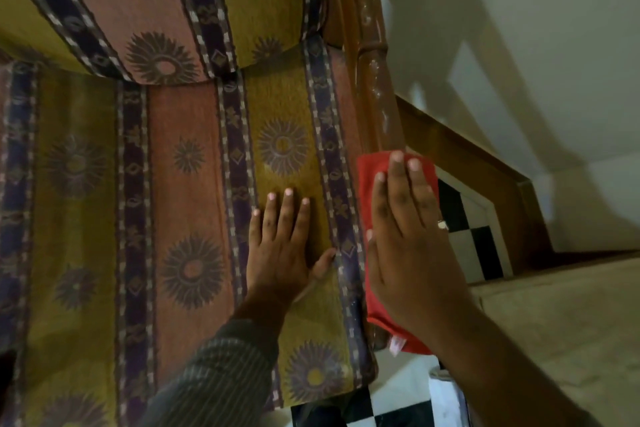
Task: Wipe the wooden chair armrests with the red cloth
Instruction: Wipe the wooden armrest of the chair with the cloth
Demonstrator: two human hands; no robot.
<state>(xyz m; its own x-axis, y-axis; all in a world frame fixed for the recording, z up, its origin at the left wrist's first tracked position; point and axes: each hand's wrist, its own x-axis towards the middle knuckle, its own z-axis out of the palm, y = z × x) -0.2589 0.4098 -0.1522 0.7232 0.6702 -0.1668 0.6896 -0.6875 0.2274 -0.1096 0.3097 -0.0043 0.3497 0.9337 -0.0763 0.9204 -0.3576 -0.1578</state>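
A wooden chair with a glossy brown armrest [372, 73] runs along the right side of the patterned seat cushion [187, 191]. The red cloth [367, 184] lies folded on the near part of that armrest. My right hand [408, 236] lies flat on the cloth, fingers straight and close together, a ring on one finger. My left hand [284, 246] rests flat on the seat cushion just left of the armrest, fingers spread, holding nothing. The armrest under the cloth is hidden.
The striped back cushion [145, 3] stands at the top. Right of the armrest are a wooden frame [485, 163], a black and white checkered floor [471, 229], a pale wall [561, 45] and a beige surface [561, 308].
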